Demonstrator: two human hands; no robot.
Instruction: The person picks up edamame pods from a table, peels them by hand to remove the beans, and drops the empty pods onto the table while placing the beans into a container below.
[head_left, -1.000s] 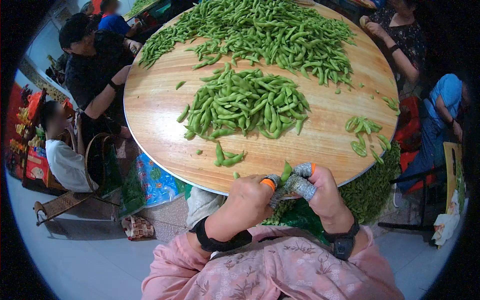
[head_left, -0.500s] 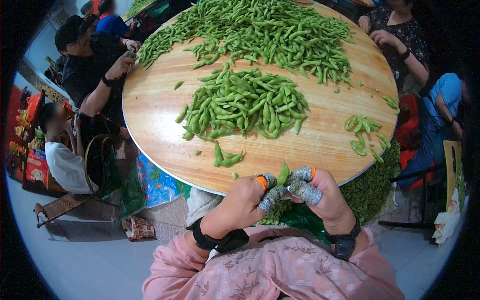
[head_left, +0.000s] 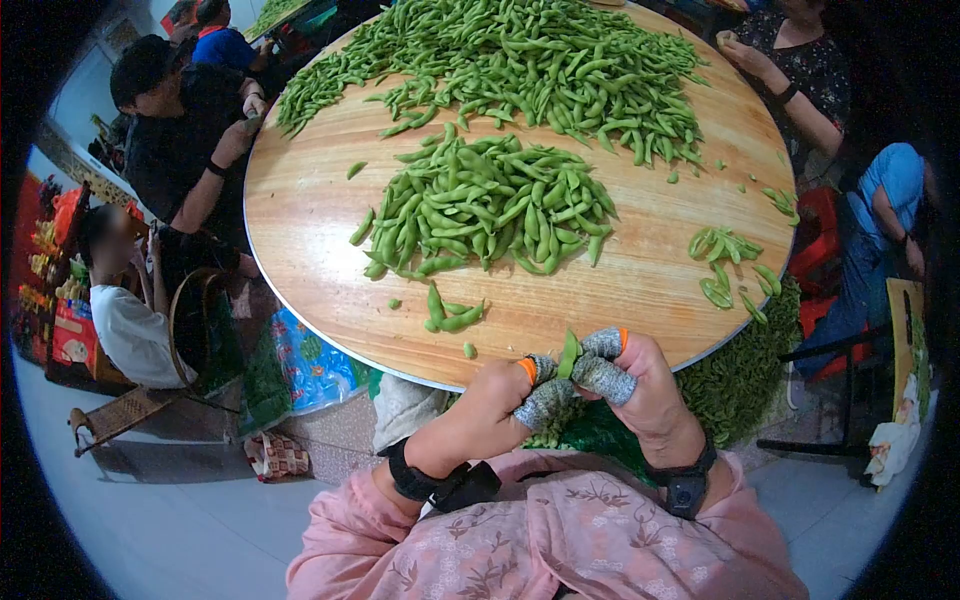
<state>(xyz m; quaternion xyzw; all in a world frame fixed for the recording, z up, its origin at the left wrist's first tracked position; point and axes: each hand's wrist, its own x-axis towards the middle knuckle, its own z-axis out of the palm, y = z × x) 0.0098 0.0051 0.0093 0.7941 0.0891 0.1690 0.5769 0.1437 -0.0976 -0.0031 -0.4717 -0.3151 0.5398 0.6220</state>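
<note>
A green soybean pod (head_left: pixel 569 354) stands tilted between my two hands, just off the near edge of the round wooden table (head_left: pixel 330 300). My left hand (head_left: pixel 500 393) pinches it from the left, grey finger covers on thumb and forefinger. From the right, my right hand (head_left: pixel 640 385), with similar covers, closes on the same pod. The fingers hide its lower part. Beyond my hands lie a few loose pods (head_left: pixel 453 313) and a medium pile of soybean pods (head_left: pixel 490 205).
A large heap of pods (head_left: pixel 520 60) covers the table's far side. Several opened-looking pods (head_left: pixel 725 245) lie at the right. Green pieces (head_left: pixel 740 370) are massed below the right edge. One person (head_left: pixel 180 130) sits at left, another (head_left: pixel 800 80) at far right.
The pod between my hands has shifted slightly, and my fingers have closed nearer around it. The right-hand person's one hand has lifted nearer the chest.
</note>
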